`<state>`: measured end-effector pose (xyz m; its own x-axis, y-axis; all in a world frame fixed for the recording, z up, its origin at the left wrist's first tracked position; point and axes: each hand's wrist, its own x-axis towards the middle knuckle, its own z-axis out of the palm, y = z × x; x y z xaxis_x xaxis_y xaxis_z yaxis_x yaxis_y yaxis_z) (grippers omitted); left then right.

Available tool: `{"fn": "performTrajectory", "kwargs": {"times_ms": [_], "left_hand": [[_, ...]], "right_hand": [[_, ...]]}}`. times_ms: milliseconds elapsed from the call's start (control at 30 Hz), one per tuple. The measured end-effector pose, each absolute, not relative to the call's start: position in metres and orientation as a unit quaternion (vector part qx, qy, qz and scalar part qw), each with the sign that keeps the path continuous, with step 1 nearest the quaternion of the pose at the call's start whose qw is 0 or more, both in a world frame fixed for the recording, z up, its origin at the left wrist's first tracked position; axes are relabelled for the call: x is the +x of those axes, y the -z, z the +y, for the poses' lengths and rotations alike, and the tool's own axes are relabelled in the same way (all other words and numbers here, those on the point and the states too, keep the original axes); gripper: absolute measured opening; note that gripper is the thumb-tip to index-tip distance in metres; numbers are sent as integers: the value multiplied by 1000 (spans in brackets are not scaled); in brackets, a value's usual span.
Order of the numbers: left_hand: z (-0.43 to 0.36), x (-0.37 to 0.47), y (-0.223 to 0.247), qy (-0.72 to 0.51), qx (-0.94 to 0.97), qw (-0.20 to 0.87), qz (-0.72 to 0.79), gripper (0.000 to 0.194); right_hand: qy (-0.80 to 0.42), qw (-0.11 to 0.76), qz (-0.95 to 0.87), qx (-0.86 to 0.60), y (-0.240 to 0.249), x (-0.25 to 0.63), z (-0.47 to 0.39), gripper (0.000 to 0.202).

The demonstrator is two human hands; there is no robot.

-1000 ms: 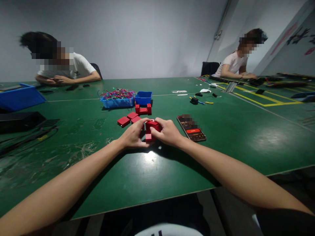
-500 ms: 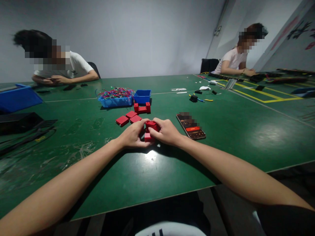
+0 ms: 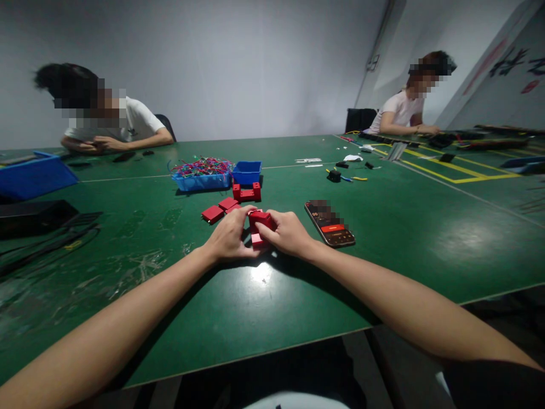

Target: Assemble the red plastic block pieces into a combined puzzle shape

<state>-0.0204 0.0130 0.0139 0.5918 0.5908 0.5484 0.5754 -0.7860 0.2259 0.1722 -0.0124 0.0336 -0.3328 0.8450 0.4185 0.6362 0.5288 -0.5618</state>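
Note:
Between both hands, just above the green table (image 3: 272,307), is a red block-like part (image 3: 260,220) with a lighter red face low down. My left hand (image 3: 230,236) is closed on its left side, thumb below and fingers above. My right hand (image 3: 289,232) grips the right side, its thumb across the front. The fingers cover much of the part. Flat red blocks (image 3: 212,214) lie just beyond my left hand. Behind them stands a red bracket (image 3: 247,192) with two raised ends.
A blue bin of coloured wires (image 3: 202,180) and a small blue bin (image 3: 247,172) stand farther back. A phone (image 3: 330,224) lies right of my hands. Black cables (image 3: 51,244) are at the left. Two people (image 3: 140,122) sit across the table.
The camera view has shifted slightly, so the scene sits a little lower. The red part appears slightly turned between my hands, with its upper piece showing more. Both hands keep their hold.

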Motion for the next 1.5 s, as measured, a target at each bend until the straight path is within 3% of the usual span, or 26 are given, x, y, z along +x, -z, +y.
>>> {"fn": "performTrajectory", "kwargs": {"times_ms": [300, 567, 1267, 1500], "left_hand": [[14, -20, -14, -339, 884, -14, 321, 90], [15, -19, -13, -354, 881, -30, 313, 91], [14, -20, -14, -343, 884, -56, 312, 95], [15, -19, -12, -369, 876, -46, 307, 103]], "right_hand": [[-69, 349, -811, -465, -33, 176, -12, 27], [-107, 412, -788, -446, -33, 172, -18, 30], [-126, 414, -779, -454, -32, 171, -18, 26], [-163, 461, -753, -440, -33, 168, -22, 29]]}}
